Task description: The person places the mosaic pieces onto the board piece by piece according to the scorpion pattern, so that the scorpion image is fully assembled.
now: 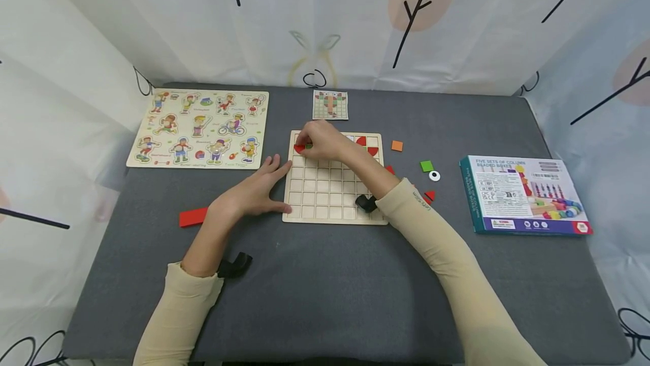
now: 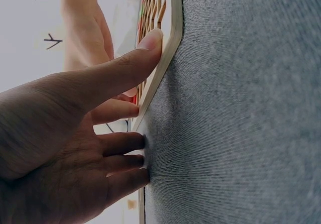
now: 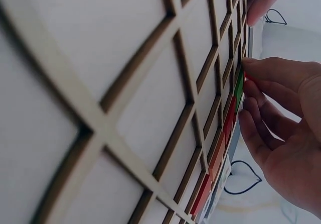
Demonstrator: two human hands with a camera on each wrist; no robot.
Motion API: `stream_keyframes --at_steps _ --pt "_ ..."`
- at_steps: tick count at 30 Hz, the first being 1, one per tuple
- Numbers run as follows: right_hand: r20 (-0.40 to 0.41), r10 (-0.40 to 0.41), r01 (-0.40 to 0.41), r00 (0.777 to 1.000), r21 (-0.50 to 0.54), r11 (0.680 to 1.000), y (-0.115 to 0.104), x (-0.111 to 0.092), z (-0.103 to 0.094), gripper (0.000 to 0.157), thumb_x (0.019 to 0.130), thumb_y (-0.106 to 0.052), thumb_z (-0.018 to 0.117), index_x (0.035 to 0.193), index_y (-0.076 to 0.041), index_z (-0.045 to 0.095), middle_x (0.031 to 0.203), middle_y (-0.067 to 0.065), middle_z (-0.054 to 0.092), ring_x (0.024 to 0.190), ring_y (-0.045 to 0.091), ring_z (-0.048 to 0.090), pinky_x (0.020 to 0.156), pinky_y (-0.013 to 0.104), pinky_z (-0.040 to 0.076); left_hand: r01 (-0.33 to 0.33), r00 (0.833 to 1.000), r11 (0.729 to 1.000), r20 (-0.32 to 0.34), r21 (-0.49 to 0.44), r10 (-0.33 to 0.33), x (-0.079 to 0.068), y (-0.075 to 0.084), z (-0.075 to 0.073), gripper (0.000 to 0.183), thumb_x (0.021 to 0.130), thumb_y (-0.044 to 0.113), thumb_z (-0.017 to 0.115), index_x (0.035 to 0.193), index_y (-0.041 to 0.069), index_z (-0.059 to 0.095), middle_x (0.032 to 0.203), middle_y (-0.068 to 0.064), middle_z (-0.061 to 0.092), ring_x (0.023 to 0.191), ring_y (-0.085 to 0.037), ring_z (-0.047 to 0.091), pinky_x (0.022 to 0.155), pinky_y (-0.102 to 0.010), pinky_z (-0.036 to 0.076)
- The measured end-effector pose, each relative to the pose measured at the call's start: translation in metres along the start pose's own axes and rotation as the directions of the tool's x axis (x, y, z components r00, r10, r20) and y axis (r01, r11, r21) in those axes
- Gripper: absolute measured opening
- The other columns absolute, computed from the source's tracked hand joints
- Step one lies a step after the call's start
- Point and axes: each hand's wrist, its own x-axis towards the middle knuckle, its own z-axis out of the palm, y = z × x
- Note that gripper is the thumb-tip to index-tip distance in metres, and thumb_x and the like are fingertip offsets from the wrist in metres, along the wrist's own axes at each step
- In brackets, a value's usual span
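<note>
A wooden grid board (image 1: 325, 199) lies on the table with small coloured pieces in its upper cells. My left hand (image 1: 254, 188) is spread at the board's left side; in the left wrist view its thumb (image 2: 151, 42) touches the corner edge, with the other fingers extended along that side. Over the top left cells, my right hand (image 1: 322, 141) pinches a small red piece (image 1: 298, 149) between thumb and fingertips. A green piece (image 3: 238, 89) sits in the grid right by those fingers. The hand and forearm hide part of the upper rows.
Behind the board lies a small pattern card (image 1: 330, 105). A picture puzzle board (image 1: 203, 129) is at the back left, a red strip (image 1: 193, 217) by the left wrist. Rightward lie an orange square (image 1: 397, 146), a green square (image 1: 426, 166), a white ring (image 1: 434, 176) and a box (image 1: 528, 194).
</note>
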Motion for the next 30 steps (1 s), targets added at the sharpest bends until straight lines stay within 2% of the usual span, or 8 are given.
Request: stream_keyframes --at_steps 6,11,15,21,30 --pt "-0.03 0.021 -0.022 0.999 -0.006 1.0 0.003 -0.01 -0.001 0.024 0.098 -0.006 0.072 0.119 0.001 0.081 0.117 0.017 0.08 0.11 0.03 0.074 0.1 0.042 0.06 0.006 1.0 1.0 0.005 -0.001 -0.006 0.001 0.0 0.0 0.111 0.093 0.037 0.088 0.175 0.008 0.018 0.182 -0.025 0.002 0.171 -0.048 -0.002 0.136 -0.064 0.02" --pt "-0.066 0.024 -0.021 0.998 0.034 0.999 0.006 -0.028 -0.004 0.024 0.098 -0.008 0.074 0.119 0.0 0.081 0.118 0.017 0.078 0.111 0.031 0.074 0.1 0.042 0.06 0.01 1.0 1.0 0.007 0.003 -0.01 0.001 0.0 0.0 0.111 0.093 0.037 0.088 0.175 0.008 0.018 0.182 -0.025 0.003 0.171 -0.047 -0.002 0.136 -0.064 0.02" --pt "-0.093 0.035 -0.026 0.995 0.09 0.996 0.011 -0.048 -0.009 0.025 0.098 -0.009 0.077 0.121 0.001 0.08 0.119 0.018 0.078 0.109 0.031 0.074 0.097 0.043 0.061 0.023 1.0 1.0 0.01 0.006 -0.023 0.001 0.001 0.0 0.111 0.093 0.038 0.087 0.175 0.01 0.018 0.183 -0.024 0.002 0.171 -0.046 -0.003 0.136 -0.064 0.02" --pt "-0.144 0.046 -0.033 0.988 0.093 0.995 0.022 -0.081 -0.016 0.024 0.098 -0.011 0.078 0.12 -0.001 0.08 0.114 0.015 0.079 0.099 0.029 0.073 0.089 0.042 0.059 0.03 0.999 1.0 0.01 -0.001 -0.03 0.0 0.002 0.001 0.111 0.094 0.037 0.087 0.175 0.01 0.017 0.183 -0.023 0.001 0.171 -0.045 -0.004 0.136 -0.064 0.019" --pt "-0.18 0.112 -0.091 0.977 0.121 0.988 0.033 -0.133 -0.028 0.025 0.098 -0.011 0.08 0.121 -0.002 0.079 0.119 0.013 0.08 0.104 0.028 0.073 0.094 0.046 0.06 0.021 1.0 1.0 0.004 0.001 -0.021 -0.002 0.004 0.001 0.11 0.094 0.036 0.087 0.175 0.009 0.017 0.183 -0.023 0.001 0.171 -0.045 -0.004 0.135 -0.064 0.021"
